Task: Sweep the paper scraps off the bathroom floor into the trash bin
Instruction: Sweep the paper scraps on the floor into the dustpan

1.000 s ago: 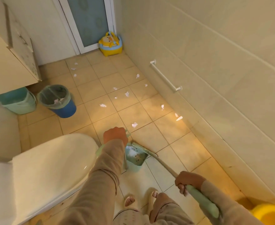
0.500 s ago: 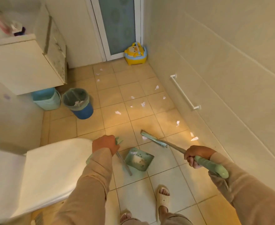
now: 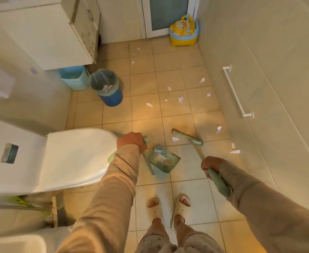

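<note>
My left hand (image 3: 131, 141) grips the upright handle of a green dustpan (image 3: 163, 159), which rests on the tiled floor and holds a few white scraps. My right hand (image 3: 209, 164) grips the green handle of a broom; the broom head (image 3: 186, 136) lies on the floor beyond the dustpan, with a paper scrap (image 3: 175, 138) touching it. Several more white paper scraps (image 3: 180, 99) lie scattered across the tiles toward the door and along the right wall. The blue trash bin (image 3: 111, 96), lined with a bag, stands at the left beside the cabinet.
A white toilet (image 3: 73, 157) fills the left. A light-blue bucket (image 3: 75, 78) stands next to the bin under a white cabinet (image 3: 46, 35). A yellow child's potty (image 3: 183, 31) sits by the door. A towel rail (image 3: 236, 92) runs along the right wall. My slippered feet (image 3: 168, 207) stand below the dustpan.
The broom head has swung from the dustpan's mouth out and to the right over the tiles. My right hand rose and moved right. The dustpan and left hand stayed nearly still.
</note>
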`<state>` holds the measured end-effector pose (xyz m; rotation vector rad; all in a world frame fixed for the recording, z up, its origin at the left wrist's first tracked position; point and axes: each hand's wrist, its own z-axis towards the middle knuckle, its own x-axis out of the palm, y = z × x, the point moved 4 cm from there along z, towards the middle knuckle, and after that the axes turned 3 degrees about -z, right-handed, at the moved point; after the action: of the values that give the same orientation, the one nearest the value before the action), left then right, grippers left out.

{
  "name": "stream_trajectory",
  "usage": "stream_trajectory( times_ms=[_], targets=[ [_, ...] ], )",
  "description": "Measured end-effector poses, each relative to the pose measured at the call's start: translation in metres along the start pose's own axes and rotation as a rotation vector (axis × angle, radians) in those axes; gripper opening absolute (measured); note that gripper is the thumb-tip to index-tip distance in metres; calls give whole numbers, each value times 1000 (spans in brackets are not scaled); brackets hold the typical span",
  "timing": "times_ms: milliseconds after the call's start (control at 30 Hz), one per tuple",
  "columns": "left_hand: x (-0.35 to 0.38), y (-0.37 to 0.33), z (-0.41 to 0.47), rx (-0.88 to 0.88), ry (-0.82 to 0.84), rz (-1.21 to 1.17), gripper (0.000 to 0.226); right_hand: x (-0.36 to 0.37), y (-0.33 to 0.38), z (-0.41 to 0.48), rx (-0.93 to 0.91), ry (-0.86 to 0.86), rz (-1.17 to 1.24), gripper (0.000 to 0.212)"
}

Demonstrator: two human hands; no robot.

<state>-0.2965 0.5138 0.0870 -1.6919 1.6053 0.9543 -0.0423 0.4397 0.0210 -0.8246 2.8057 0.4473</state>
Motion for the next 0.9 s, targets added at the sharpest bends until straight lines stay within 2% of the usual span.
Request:
stream_trajectory(
  times_ms=[33,167,267,367,400,467,533,633,700,900],
  targets=[
    [1,-1,0,-3,-3,-5,38,8,-8,-3,15,21,-23,15],
    [0,-4,-1,12,-25,-3,36,37,-40,-22,62,37,-110,13],
    [0,-3,-2,29,-30,-3,36,57,-59,-35,36,71,-135,26],
    [1,-3,-6,57,-29,9,34,70,-70,-42,70,115,-25,27],
    [3,-3,-8,69,-28,17,33,69,-72,-44,101,142,54,25],
    [6,-2,-14,87,-33,25,32,62,-74,-44,145,219,362,25],
    [9,1,-21,100,-38,25,31,47,-77,-46,124,267,713,26],
    [10,5,-26,133,-34,24,32,42,-80,-53,72,361,1073,34],
    [9,6,-27,165,-31,30,34,53,-78,-58,60,367,1184,35],
    [12,-4,-25,293,-50,146,35,66,-78,-74,20,104,1188,38]
  ],
)
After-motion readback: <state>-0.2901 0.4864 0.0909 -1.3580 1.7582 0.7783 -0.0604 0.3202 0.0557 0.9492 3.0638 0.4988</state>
